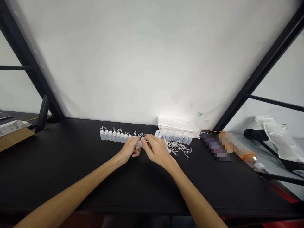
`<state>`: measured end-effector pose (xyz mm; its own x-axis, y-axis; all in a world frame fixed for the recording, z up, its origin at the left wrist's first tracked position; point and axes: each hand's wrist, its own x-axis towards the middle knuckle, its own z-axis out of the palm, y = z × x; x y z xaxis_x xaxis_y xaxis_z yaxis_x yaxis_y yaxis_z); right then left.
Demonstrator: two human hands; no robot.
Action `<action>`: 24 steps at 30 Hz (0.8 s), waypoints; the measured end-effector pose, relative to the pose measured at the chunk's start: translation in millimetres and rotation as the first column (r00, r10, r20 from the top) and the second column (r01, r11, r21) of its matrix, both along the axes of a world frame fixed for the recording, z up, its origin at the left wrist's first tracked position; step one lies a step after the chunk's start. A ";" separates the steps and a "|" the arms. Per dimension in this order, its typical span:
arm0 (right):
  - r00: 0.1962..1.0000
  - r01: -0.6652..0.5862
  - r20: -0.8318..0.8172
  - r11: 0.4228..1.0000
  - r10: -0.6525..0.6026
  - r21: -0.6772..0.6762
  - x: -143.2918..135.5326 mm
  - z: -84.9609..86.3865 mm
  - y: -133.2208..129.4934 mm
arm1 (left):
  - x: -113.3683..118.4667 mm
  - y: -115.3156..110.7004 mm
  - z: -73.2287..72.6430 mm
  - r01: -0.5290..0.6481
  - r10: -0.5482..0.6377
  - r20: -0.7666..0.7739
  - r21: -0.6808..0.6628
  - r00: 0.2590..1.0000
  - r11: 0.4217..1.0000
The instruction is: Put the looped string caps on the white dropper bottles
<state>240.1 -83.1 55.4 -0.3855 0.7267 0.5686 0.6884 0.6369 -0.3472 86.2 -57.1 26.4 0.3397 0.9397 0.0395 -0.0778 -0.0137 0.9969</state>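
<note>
My left hand is closed around a small translucent white bottle, which lies tilted between both hands. The fingers of my right hand are pinched at the bottle's top end, where a bit of white cord shows; the exact grip is partly hidden. Behind and left of my hands stands a row of similar small bottles, several with white cord loops at their caps. To the right of my right hand lies a tangle of white cords, in front of more small bottles.
A stack of white sheets or bags rests against the back wall. At the right are a blurred-out item, an orange-labelled bottle and clear plastic packaging. A cardboard box sits at the far left of the black table.
</note>
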 end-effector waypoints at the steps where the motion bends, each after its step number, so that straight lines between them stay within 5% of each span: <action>1: 1.000 -0.013 -0.005 1.000 0.013 -0.018 0.8 0.1 1.2 | 1.1 -1.4 0.0 -0.011 0.011 -0.005 -0.001 1.000 1.000; 6: 0.999 -0.025 -0.033 0.990 0.020 -0.135 2.2 0.7 5.6 | 3.9 -7.3 3.9 -0.127 0.131 -0.062 0.059 0.989 0.990; 11: 0.992 -0.056 -0.118 0.977 0.032 -0.204 4.4 1.5 8.7 | -2.9 -3.7 10.3 0.163 -0.165 -0.042 -0.051 0.985 0.985; 15: 0.970 -0.119 -0.237 0.955 0.054 -0.273 7.8 2.7 10.9 | -7.7 0.6 9.5 0.265 -0.265 0.013 -0.064 0.964 0.962; 20: 0.834 -0.300 -0.550 0.873 0.044 -0.385 10.6 3.5 15.0 | -8.3 1.3 12.0 0.240 -0.232 0.094 -0.094 0.968 0.966; 24: 0.768 -0.308 -0.639 0.855 -0.036 -0.418 14.6 4.2 19.9 | -7.5 1.9 15.5 0.192 -0.176 0.131 -0.117 0.976 0.974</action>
